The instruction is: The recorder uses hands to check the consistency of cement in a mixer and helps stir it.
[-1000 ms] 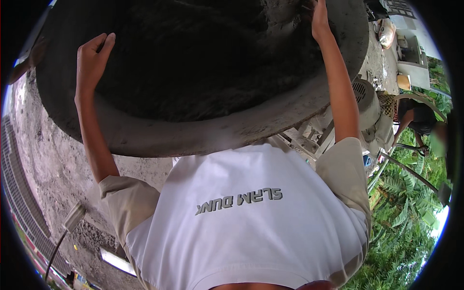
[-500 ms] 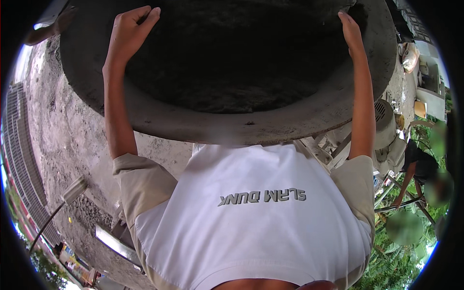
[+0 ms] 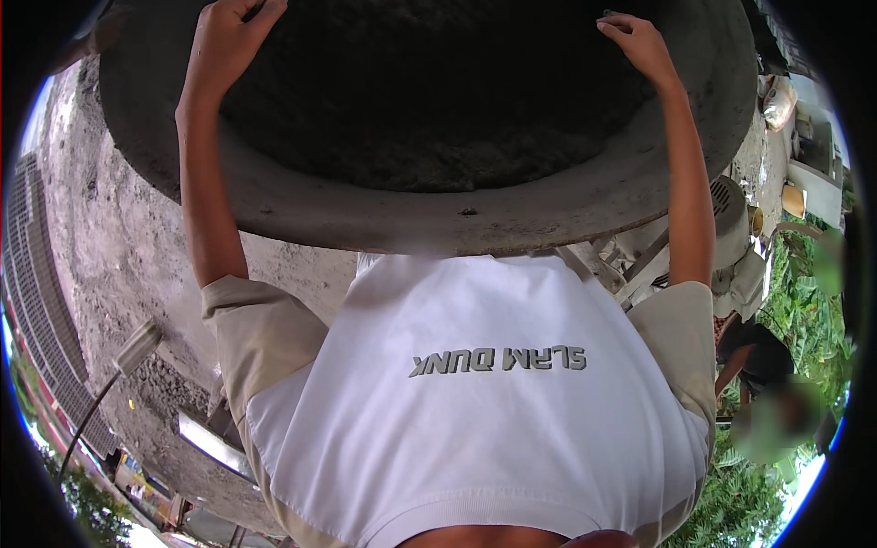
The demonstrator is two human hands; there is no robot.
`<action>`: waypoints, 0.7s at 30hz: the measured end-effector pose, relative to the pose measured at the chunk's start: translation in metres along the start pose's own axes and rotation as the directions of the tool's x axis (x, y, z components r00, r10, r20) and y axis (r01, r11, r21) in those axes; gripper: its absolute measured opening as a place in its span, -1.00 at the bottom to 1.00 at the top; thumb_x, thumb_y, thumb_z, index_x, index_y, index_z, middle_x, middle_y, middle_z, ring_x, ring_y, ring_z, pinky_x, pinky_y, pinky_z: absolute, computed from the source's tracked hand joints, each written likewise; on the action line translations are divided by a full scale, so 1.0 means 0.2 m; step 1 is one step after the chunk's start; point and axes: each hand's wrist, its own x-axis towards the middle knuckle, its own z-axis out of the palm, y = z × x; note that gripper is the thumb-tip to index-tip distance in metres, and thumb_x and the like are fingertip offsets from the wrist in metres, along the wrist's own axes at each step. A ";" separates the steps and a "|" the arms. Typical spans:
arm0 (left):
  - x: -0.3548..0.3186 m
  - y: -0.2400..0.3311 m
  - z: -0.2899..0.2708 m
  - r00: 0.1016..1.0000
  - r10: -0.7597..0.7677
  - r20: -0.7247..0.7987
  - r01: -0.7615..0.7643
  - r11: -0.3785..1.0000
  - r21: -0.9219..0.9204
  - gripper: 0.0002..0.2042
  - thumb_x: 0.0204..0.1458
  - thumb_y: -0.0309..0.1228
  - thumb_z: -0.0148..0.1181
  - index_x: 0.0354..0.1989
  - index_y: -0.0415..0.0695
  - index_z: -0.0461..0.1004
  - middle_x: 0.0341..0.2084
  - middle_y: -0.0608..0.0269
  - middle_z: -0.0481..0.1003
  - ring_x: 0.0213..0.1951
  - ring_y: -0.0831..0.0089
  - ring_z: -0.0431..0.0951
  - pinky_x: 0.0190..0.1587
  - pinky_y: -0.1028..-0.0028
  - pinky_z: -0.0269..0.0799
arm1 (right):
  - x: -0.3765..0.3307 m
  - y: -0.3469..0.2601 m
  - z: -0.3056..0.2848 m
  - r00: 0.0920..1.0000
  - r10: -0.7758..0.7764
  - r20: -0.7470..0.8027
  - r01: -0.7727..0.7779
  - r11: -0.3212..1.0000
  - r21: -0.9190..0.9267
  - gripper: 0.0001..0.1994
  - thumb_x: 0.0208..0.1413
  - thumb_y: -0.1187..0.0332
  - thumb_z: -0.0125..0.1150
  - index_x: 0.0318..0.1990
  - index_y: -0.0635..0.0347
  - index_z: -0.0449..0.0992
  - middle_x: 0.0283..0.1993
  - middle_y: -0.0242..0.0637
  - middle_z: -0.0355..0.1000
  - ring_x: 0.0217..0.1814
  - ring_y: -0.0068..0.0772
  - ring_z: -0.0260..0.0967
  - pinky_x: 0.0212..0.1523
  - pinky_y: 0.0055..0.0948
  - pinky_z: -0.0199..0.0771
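Note:
A large round grey basin with a broad rim stands in front of me, its rim close to my chest. Its inside is dark, with rough grey material faintly visible along the near side. Over the left of the basin is my left hand, fingers curled and partly cut off by the top edge. My right hand is over the right side, thumb and fingers drawn together. A small dark bit shows at its fingertips, too dim to name. Whatever the left fingers hold is hidden.
Dusty rough ground spreads to the left, with a pale block on a dark rod. A vented grey motor-like housing sits beside the basin at right. Beyond it, a person in dark clothes bends near green plants.
My left hand has moved up and left, partly out of view. My right hand has shifted a little left, its fingers turned inward. The person at right has moved lower.

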 end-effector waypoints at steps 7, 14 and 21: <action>-0.04 -0.01 -0.04 0.997 0.077 0.020 -0.078 0.997 0.026 -0.65 0.11 -0.34 0.10 -0.64 -0.29 0.22 -0.76 0.34 0.01 -0.64 0.68 0.00 -0.58 0.47 0.00 | 0.05 -0.13 0.36 0.711 0.050 0.701 -0.048 0.999 -0.023 -0.56 -0.01 0.07 0.21 -0.06 0.18 0.52 -0.07 -0.15 0.49 -0.01 -0.21 0.43 -0.01 -0.31 0.40; -0.14 0.04 0.02 0.992 0.120 0.030 -0.117 0.990 -0.079 -0.71 -0.03 -0.37 0.11 -0.71 -0.27 0.36 -0.81 0.03 0.28 -0.70 0.11 0.30 -0.56 0.26 0.23 | -0.08 0.03 1.10 0.556 0.335 0.761 -0.110 0.937 -0.332 -0.33 -0.10 -0.04 0.27 0.04 0.35 0.40 0.05 0.11 0.36 0.14 -0.01 0.30 0.10 -0.21 0.35; -0.06 0.11 -0.02 0.992 0.090 0.092 -0.086 0.995 -0.046 -0.72 -0.08 -0.37 0.02 -0.77 -0.23 0.34 -0.85 0.18 0.28 -0.75 0.24 0.28 -0.61 0.30 0.24 | -0.30 0.08 1.51 0.677 0.469 0.567 -0.087 0.816 -0.571 -0.22 -0.04 -0.07 0.20 0.18 0.37 0.16 0.08 0.09 0.34 0.13 0.03 0.32 0.07 -0.12 0.36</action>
